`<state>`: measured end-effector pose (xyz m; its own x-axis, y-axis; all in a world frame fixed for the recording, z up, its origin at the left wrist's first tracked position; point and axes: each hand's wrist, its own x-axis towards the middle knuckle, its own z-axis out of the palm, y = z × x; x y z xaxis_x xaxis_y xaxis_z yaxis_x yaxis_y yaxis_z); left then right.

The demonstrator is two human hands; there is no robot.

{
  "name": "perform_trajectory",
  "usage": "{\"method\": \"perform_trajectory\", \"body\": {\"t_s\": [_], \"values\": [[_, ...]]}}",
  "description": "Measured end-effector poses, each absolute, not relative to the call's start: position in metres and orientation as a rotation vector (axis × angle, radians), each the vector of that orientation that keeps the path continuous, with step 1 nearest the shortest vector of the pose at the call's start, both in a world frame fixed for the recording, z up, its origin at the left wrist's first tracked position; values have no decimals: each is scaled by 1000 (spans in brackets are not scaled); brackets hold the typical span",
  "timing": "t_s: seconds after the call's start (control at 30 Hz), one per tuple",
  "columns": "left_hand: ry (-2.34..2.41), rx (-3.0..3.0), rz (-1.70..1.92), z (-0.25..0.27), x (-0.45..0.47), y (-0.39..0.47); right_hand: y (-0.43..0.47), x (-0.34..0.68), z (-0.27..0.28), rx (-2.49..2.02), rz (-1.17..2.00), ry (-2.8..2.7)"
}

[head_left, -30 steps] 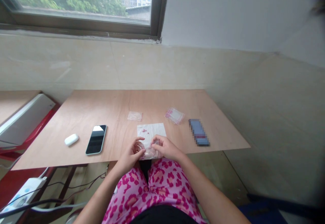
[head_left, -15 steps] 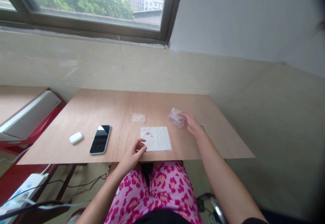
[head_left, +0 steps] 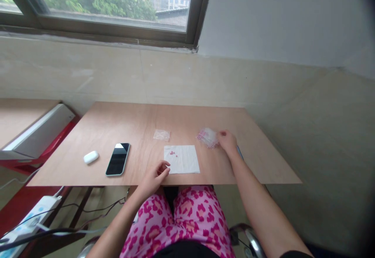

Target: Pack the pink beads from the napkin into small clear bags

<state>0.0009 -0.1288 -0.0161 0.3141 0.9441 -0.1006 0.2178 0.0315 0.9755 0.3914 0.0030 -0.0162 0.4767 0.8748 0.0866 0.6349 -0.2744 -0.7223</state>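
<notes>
My right hand is at the right edge of a pile of small clear plastic bags with pink bits in it. Its fingers are curled together, and whatever lies between them is hidden. My left hand rests near the table's front edge, at the lower left corner of a white paper sheet. Its fingers are loosely bent, thumb apart, with nothing in them. Several small pink pieces lie on the sheet's upper left part. Behind the sheet lies a flat clear plastic bag.
A phone and a white earbud case lie on the left of the wooden table. A thin blue object shows partly beside my right wrist. At lower left, a power strip trails cables.
My right hand has drawn a little to the right, off the top of the bag pile to its edge. The pile now looks flatter. My left hand keeps its place.
</notes>
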Motion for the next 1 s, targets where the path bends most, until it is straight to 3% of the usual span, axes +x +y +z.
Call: {"method": "perform_trajectory", "body": {"t_s": [0.1,0.17,0.3,0.43,0.63,1.0], "values": [[1214,1517,833,-15,-4,-117,-19,394,-15,-2073,39,-1362],[1284,1605,874,-11,-7,-99,-38,390,-15,-2052,-37,-1424],[1393,2008,867,4,-4,-39,-72,368,-11,-1863,147,-1607],[1487,2395,286,10,9,28,-98,333,-4,-1754,425,-1665],[1424,2405,-23,-2,21,81,-115,302,-6,-1668,631,-1665],[1573,2287,286,-1,4,49,-113,293,-23,-1541,774,-1722]]}}
